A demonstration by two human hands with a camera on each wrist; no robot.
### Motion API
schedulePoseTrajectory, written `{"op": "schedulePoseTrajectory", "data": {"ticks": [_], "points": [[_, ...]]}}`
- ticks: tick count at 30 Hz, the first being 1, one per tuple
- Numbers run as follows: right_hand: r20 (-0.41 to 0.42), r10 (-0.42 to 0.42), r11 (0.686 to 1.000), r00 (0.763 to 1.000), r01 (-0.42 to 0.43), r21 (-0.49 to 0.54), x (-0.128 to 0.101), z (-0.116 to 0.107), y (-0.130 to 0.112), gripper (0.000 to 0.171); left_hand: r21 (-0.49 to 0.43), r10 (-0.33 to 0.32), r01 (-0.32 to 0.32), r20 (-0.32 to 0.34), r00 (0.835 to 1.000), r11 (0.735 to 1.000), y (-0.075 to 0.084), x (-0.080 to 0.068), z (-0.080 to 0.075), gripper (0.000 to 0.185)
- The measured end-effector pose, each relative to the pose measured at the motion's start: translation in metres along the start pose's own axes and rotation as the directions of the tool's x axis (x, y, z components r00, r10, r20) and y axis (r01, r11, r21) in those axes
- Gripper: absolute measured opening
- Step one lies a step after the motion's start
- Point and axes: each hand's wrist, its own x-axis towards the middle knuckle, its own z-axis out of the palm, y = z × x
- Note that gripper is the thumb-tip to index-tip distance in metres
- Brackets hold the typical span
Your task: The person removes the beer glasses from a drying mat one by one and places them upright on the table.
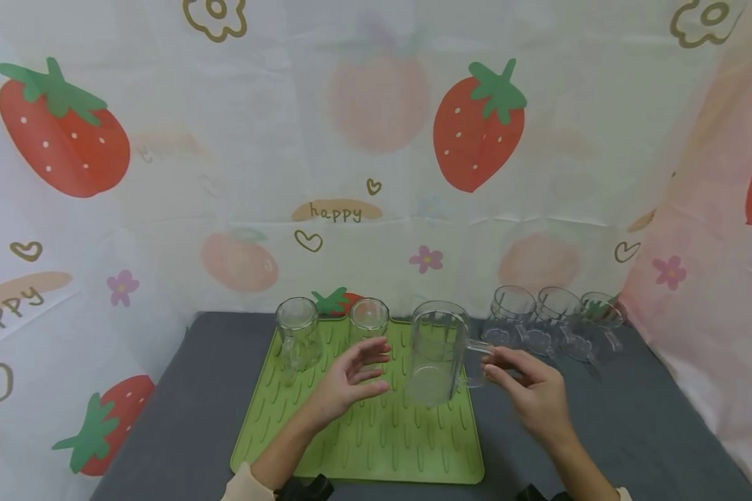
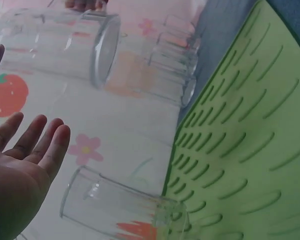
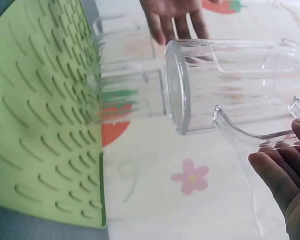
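My right hand [image 1: 533, 395] pinches the handle of a clear mug [image 1: 437, 348] between thumb and fingers. In the right wrist view the mug [image 3: 225, 90] has its thick base turned toward the green ridged mat [image 3: 45, 145]; it is held up over the mat's right part. To its left is my left hand [image 1: 354, 379], apart from the mug, palm facing it. Its fingers [image 2: 52, 150] are spread and relaxed, with nothing held. Behind that hand, a second clear mug [image 1: 368, 316] stands on the mat, partly hidden, and a third mug [image 1: 299, 334] stands at the mat's back left corner.
Three more clear mugs [image 1: 558, 316] stand in a row at the back right on the grey tabletop [image 1: 608, 431]. A white cloth [image 1: 376, 174] printed with strawberries hangs close behind the table and along both sides.
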Motion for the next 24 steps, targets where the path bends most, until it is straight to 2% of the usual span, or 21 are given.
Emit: {"op": "schedulePoseTrajectory", "data": {"ticks": [5,10,17,21,24], "points": [[-0.065,0.002,0.999,0.998,-0.005,-0.051,-0.004,-0.011,0.007,0.03,0.028,-0.008,0.009,-0.058,0.998,1.0,-0.002,-0.008,-0.009,0.068],[-0.17,0.007,0.993,0.985,-0.026,-0.113,-0.012,-0.019,0.015,0.027,0.061,-0.006,0.012,-0.096,0.995,0.998,-0.008,-0.018,-0.02,0.067],[-0.246,-0.065,0.985,0.967,0.023,-0.17,-0.021,-0.028,0.035,0.031,0.131,0.011,0.013,-0.188,0.982,0.991,-0.013,-0.036,-0.04,0.062],[-0.295,-0.079,0.979,0.952,0.019,-0.204,-0.026,-0.032,0.047,0.032,0.175,-0.008,0.052,-0.243,0.97,0.983,-0.014,-0.047,-0.051,0.061],[-0.34,-0.06,0.975,0.938,-0.019,-0.223,-0.029,-0.034,0.053,0.029,0.207,-0.05,0.113,-0.289,0.956,0.972,-0.016,-0.058,-0.061,0.06]]}}
